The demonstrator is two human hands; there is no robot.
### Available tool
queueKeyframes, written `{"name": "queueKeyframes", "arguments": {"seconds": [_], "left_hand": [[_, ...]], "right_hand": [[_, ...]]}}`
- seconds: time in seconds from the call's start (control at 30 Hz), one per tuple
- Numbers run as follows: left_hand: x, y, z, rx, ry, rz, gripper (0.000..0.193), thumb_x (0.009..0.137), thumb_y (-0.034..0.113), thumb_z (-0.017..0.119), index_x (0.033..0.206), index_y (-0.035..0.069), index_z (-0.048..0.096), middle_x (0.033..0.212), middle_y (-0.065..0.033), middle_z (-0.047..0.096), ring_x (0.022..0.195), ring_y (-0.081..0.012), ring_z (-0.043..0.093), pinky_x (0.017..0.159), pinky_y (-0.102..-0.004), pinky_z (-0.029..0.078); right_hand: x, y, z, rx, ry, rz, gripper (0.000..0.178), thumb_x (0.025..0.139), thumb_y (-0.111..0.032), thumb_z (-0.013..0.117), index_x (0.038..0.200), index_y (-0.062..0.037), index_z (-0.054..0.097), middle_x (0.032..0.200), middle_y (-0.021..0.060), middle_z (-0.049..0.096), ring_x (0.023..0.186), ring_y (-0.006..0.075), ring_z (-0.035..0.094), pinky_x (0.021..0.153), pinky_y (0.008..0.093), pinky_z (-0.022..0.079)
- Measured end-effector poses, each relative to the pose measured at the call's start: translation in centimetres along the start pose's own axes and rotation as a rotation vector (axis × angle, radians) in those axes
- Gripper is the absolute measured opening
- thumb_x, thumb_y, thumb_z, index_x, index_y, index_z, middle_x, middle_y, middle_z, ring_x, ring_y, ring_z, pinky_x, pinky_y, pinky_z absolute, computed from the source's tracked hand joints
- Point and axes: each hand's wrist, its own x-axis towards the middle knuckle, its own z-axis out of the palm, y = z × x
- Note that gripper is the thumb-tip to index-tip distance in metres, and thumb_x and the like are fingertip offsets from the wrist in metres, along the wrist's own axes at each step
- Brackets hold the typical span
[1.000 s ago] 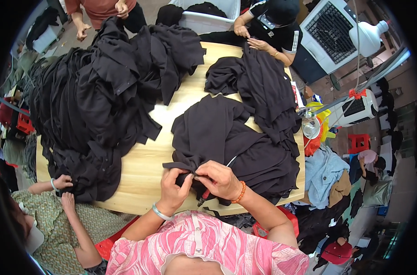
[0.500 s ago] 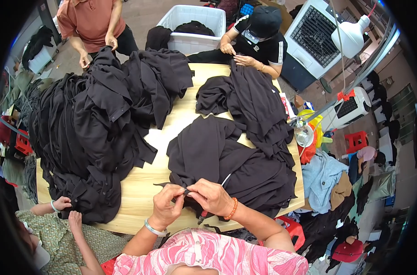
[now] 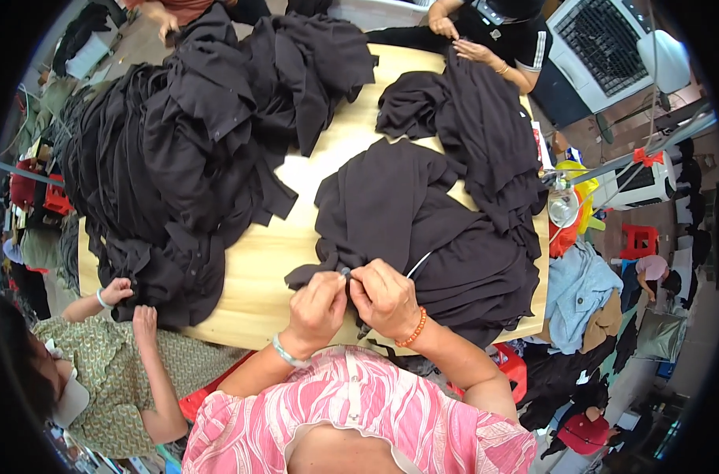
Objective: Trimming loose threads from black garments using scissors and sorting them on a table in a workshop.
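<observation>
Both my hands are close together at the near edge of the table, fingers closed in a pinch. My left hand grips an edge of a black garment. Right beside it, my right hand pinches the same edge. A small greyish spot shows between the fingertips, too small to name. The garment lies heaped on the table beyond my hands, its near flap sticking out left of my left hand. A thin white pointed thing shows past my right hand; whether that hand holds it is hidden.
A large pile of black garments covers the left of the wooden table; a co-worker's hands touch its near end. Another person's hands work at a second heap on the far right. A clear cup stands beyond the right edge.
The view has shifted, so the table sits higher and further right. My hands have come closer together on the garment edge. The red-and-dark tool end seen below my right hand is now mostly hidden.
</observation>
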Motion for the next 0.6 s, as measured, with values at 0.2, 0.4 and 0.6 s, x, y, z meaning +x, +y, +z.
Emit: {"name": "queueKeyframes", "arguments": {"seconds": [0.2,0.4,0.6], "left_hand": [[-0.6,-1.0,1.2,-0.153,-0.01,-0.213,0.043,0.07,-0.016,0.065,0.11,0.001,0.066,0.088,-0.0109,0.063,0.068,-0.0197,0.06,0.058,-0.027,0.049],[-0.5,-1.4,0.4,-0.33,-0.123,-0.469,0.029,0.075,-0.013,0.064,0.101,-0.001,0.069,0.086,-0.0068,0.06,0.063,-0.0111,0.057,0.056,-0.0226,0.046],[0.6,-1.8,-0.7,-0.437,-0.009,-0.449,0.027,0.076,-0.014,0.057,0.097,-0.001,0.068,0.087,-0.0074,0.06,0.072,-0.0119,0.056,0.061,-0.0236,0.045]], "right_hand": [[-0.2,1.1,0.5,-0.106,-0.064,-0.146,0.017,0.075,-0.002,0.069,0.09,-0.0009,0.061,0.075,0.0086,0.053,0.063,0.0247,0.058,0.055,0.0347,0.049],[-1.0,1.2,0.8,-0.165,-0.118,-0.205,0.021,0.076,-0.005,0.068,0.096,-0.0008,0.062,0.074,0.0068,0.049,0.064,0.0219,0.056,0.055,0.033,0.048],[0.3,2.5,-0.4,0.194,-0.232,-0.198,0.05,0.074,-0.001,0.072,0.123,-0.0014,0.062,0.102,0.012,0.061,0.089,0.0283,0.065,0.073,0.0355,0.056]]}}
